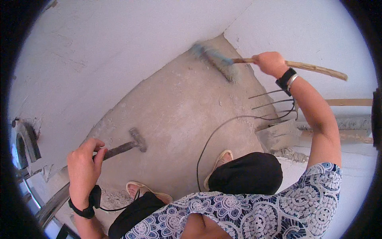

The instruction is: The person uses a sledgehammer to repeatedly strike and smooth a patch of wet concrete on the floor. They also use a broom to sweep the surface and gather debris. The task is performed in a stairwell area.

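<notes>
My left hand (86, 164) holds the end of a hammer's handle at the lower left. The dusty hammer (137, 139) points away from me, its head over the concrete floor (179, 119). At the upper right, my right hand (270, 63) grips the wooden handle of a short broom (216, 61). The broom's blue and pale bristles look blurred and lie by the foot of the wall, close to the corner. Black straps circle both wrists.
White walls (134, 44) meet at the far corner. On the right, a garden fork's metal tines (268, 103), a flat metal blade (279, 136) and a black cable (209, 139) lie near my feet. Rubble (110, 198) sits beside my left foot.
</notes>
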`<state>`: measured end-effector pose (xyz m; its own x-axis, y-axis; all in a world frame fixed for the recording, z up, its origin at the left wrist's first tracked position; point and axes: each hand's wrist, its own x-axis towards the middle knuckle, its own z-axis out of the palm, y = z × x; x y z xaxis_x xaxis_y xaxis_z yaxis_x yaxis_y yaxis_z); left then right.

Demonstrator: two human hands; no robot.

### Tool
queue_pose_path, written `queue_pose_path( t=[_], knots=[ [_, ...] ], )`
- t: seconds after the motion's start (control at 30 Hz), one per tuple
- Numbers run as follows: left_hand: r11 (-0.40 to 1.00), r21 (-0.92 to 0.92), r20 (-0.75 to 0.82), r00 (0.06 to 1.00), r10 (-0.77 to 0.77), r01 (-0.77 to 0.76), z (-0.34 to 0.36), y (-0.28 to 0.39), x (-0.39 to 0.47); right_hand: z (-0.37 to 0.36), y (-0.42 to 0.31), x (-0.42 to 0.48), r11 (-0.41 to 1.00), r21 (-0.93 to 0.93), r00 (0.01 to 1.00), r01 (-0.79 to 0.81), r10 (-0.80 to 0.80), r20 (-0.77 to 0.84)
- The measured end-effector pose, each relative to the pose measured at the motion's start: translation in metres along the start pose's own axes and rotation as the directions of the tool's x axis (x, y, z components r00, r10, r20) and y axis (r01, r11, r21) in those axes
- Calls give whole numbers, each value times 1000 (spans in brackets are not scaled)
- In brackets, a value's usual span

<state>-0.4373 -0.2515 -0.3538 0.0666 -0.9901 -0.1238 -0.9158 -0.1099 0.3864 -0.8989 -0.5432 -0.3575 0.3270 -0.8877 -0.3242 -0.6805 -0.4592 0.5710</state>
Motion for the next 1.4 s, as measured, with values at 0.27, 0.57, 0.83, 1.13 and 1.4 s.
queue_pose_path(
  t=[0.27,0.57,0.83,1.13,1.4],
  knots=[
    [997,6,-63,995,82,-82,8,11,4,62,31,68,969,-207,989,-137,123,-76],
    [995,0,-34,995,95,-95,11,10,6,-3,-39,8,939,-209,935,274,-311,-170],
    [996,10,-79,992,94,-94,11,12,2,18,28,43,952,-306,999,-14,4,-34],
    [998,9,-96,993,65,-65,13,7,-1,3,-49,-12,952,-217,966,218,-242,-90],
    [999,-15,-93,995,41,-43,14,4,-6,26,40,-14,996,-71,996,-55,49,-81]
  ],
)
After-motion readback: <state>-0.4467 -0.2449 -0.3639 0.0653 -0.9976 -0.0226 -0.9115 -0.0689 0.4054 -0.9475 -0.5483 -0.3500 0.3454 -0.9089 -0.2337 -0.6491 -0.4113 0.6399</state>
